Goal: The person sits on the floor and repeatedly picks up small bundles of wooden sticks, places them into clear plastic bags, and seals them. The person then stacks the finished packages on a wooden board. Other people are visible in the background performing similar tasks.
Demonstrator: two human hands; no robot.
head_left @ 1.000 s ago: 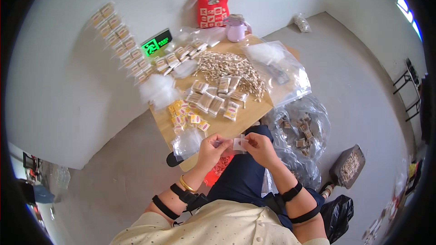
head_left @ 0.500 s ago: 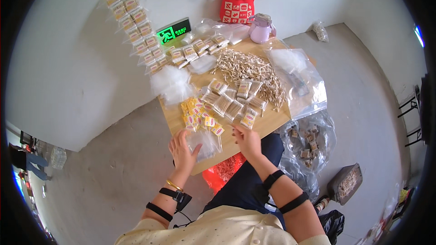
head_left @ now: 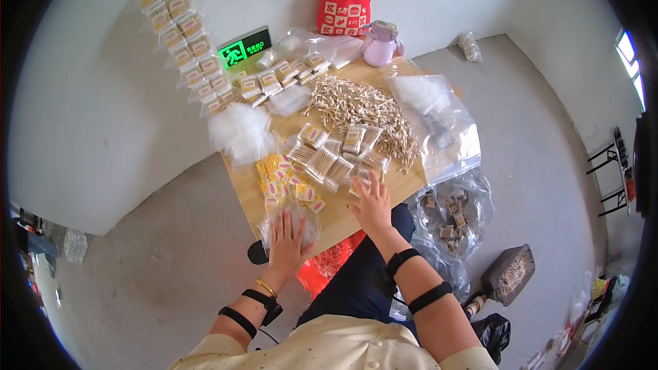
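My left hand (head_left: 288, 243) lies flat with fingers spread on a small stack of clear plastic bags (head_left: 311, 227) at the table's near edge. Farther right, my right hand (head_left: 372, 207) has its fingers stretched out and apart, over the near side of a bagged pack of cotton swabs (head_left: 359, 179); its fingertips partly hide that pack. Just beyond it are several more bagged swab packs (head_left: 321, 163), some showing a yellow-and-white card. Between my hands and to the left sits a heap of small yellow-and-white cards (head_left: 279, 177).
Loose cotton swabs (head_left: 360, 106) form a big pile mid-table. Finished-looking packs (head_left: 271, 82), a lilac jug (head_left: 381, 44) and a red bag (head_left: 345, 7) stand behind. Clear bags (head_left: 240, 130) lie left, a large plastic bag (head_left: 445, 130) right. A grey bin (head_left: 508, 274) is on the floor.
My left hand has come down flat onto the clear bags, its fingers now pointing away from me. My right hand has opened and reached forward over the nearest swab pack. The view has shifted slightly.
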